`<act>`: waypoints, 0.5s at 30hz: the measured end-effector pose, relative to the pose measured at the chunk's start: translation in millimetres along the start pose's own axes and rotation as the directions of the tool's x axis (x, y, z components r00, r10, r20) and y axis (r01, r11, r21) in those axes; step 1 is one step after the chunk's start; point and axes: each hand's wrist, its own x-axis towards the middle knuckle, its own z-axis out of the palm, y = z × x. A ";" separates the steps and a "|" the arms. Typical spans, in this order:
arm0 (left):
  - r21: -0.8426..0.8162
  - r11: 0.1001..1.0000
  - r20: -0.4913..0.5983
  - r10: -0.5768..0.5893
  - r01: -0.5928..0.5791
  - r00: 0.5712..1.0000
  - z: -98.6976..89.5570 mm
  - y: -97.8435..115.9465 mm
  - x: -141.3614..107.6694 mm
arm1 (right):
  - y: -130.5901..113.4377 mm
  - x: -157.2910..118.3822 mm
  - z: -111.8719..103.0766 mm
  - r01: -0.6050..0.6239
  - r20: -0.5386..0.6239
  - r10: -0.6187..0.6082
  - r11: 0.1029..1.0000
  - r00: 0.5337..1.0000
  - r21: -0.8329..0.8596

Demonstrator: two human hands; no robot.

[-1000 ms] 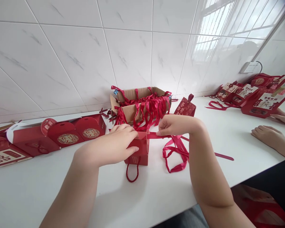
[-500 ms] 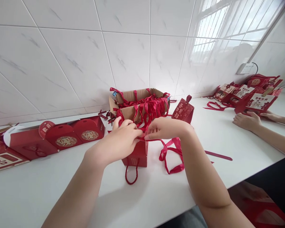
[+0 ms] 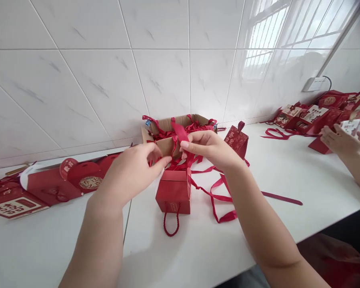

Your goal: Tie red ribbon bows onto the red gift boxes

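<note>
A small red gift box (image 3: 173, 191) stands on the white table in front of me, its twisted rope handle (image 3: 171, 234) hanging toward me. My right hand (image 3: 211, 149) is above and behind it, pinching a red ribbon (image 3: 180, 132) between thumb and fingers. To the left, my left hand (image 3: 135, 163) is raised over the box's far side; its thumb and curled fingers are apart, with nothing seen between them. Just behind both hands lies an open cardboard carton (image 3: 165, 145) full of red ribbons, some trailing over its front. More ribbon (image 3: 228, 217) loops on the table at the right.
A row of red boxes (image 3: 54, 185) lines the wall at the left. A patterned red box (image 3: 237, 141) stands right of the carton. Farther right, a co-worker's hands (image 3: 343, 140) hold a red box beside a pile of others (image 3: 333, 102). A dark red strip (image 3: 283, 198) lies on the table.
Both hands have come up off the gift box and apart. My right hand has lifted a ribbon, my left hand has opened. The co-worker's hands have raised a box.
</note>
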 end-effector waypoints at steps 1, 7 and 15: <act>0.043 0.997 0.181 -0.078 0.071 0.980 -1.6 -4.1 0.0 | -1.4 -1.4 -2.1 0.013 -0.020 -0.012 1.000 1.000 0.016; 0.140 0.986 0.546 -0.154 0.092 0.823 5.0 -18.4 6.1 | -6.4 -6.0 -6.9 -0.005 -0.064 0.006 1.000 0.998 0.008; 0.095 0.989 0.543 -0.149 0.116 0.826 12.3 -24.0 15.5 | 20.0 8.5 17.1 -0.299 0.002 0.315 0.906 0.949 -0.299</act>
